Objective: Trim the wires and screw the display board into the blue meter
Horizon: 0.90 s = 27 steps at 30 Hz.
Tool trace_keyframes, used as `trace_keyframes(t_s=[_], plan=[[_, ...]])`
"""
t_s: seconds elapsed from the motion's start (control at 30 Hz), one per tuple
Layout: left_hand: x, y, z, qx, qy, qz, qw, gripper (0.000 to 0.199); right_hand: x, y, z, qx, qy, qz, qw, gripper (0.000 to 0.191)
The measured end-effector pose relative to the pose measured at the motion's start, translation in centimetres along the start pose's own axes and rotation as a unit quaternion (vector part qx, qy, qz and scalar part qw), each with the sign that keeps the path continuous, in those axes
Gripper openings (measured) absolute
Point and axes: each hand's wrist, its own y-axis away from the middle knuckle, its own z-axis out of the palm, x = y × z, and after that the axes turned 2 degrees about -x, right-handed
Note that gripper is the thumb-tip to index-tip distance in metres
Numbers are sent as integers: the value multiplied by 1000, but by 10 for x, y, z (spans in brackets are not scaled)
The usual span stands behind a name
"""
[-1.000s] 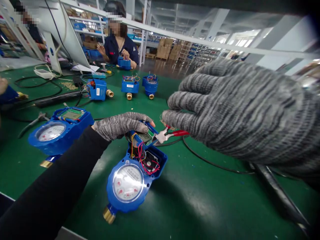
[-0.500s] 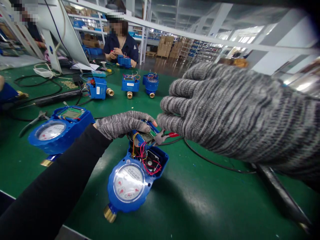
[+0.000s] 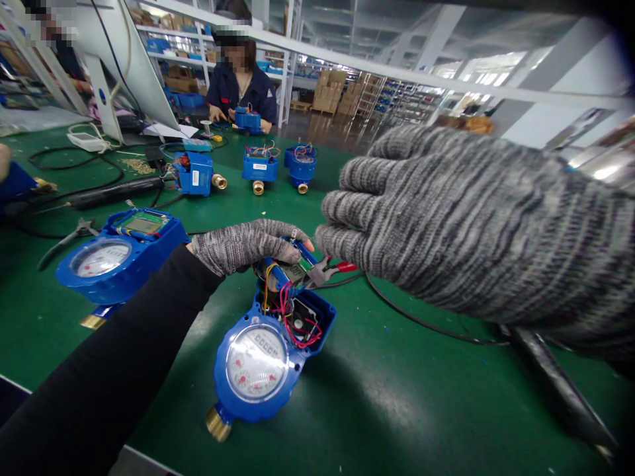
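An open blue water meter point(image 3: 258, 363) lies on the green mat with its dial facing up and red, yellow and black wires spilling out of its housing. My left hand point(image 3: 248, 244), in a grey fingerless glove, grips the meter's small display board point(image 3: 292, 271) just above the housing. My right hand point(image 3: 446, 225), in a grey knit glove, is close to the camera, its back filling the right side. Its fingertips sit right above a red-handled clip point(image 3: 333, 268) that reaches the board. The right thumb and palm are hidden.
A second blue meter point(image 3: 114, 258) sits at the left with pliers point(image 3: 64, 241) beside it. Three more meters point(image 3: 258, 168) stand at the back. A co-worker across the table handles another meter point(image 3: 247, 119). A black cable point(image 3: 426, 324) and a dark tool point(image 3: 560, 390) lie at the right.
My right hand has moved left and slightly down, closing on the clip and the board. The clip now reaches the board. My left hand has stayed on the board.
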Motion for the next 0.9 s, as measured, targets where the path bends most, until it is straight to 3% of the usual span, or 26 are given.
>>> trace_keyframes(t_s=[0.23,0.53,0.7,0.9], plan=[[1,0,0,4,-5,-3,1000,38,0,-4,-3,-33,16,14,999,60],[4,0,3,-3,-6,-8,1000,36,-1,-3,-3,-29,4,0,1000,63],[5,0,3,2,-8,-10,1000,38,-1,-2,-4,-33,8,-1,999,52],[4,-3,3,3,-11,-6,1000,35,-3,-4,-3,-35,14,20,999,69]])
